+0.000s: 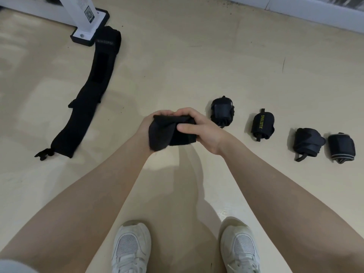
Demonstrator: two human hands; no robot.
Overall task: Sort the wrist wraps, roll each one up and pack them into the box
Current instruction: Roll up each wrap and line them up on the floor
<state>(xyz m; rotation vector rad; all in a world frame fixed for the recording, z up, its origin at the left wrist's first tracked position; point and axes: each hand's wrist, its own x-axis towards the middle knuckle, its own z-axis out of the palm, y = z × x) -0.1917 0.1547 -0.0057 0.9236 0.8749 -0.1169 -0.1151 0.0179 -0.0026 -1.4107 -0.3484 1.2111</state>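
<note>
wrist wrap [171, 131] soft and floppy, we clamp it between left hand [146, 125] and right hand [199, 131], pinching the rolled end.

The black woven-cloth wrist wrap [171, 133] looks matt and fuzzy; the pale beige floor [177, 66] is smooth with a soft sheen; white mesh-fabric sneakers [131, 247] look scuffed.

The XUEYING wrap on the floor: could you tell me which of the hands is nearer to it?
Right. The right hand is just left of the XUEYING wrap, apart from it; the left hand lies farther left, both gripping the black wrap.
</note>
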